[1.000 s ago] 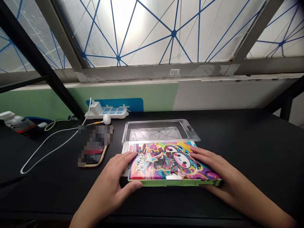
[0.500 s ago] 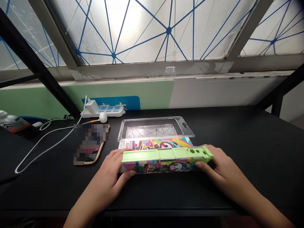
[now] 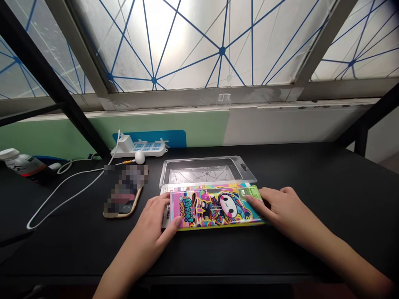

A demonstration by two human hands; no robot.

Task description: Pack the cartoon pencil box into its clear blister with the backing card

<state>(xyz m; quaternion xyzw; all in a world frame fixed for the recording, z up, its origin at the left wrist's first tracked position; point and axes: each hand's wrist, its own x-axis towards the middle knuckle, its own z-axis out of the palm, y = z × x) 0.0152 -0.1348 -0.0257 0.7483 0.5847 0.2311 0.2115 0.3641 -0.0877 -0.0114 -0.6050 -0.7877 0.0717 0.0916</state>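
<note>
A colourful cartoon-printed pencil box (image 3: 215, 207) with green edges lies flat on the black desk (image 3: 327, 187), its printed face up. My left hand (image 3: 152, 226) grips its left end with thumb in front and fingers behind. My right hand (image 3: 280, 209) holds its right end, fingers resting on the green corner. Under the box lies a printed paper insert (image 3: 199, 187). Just behind it sits an open clear plastic package shell (image 3: 207, 170).
A phone (image 3: 124, 197) lies left of the box. Behind it are a white power strip (image 3: 141, 147) with charger and white cable (image 3: 62, 191). A bottle (image 3: 21, 162) lies at the far left. A windowed wall closes the desk's far side.
The box lay face up, was tipped onto its long edge with the green side showing, and now lies flat again with another printed face up. Both hands stayed on its ends.
</note>
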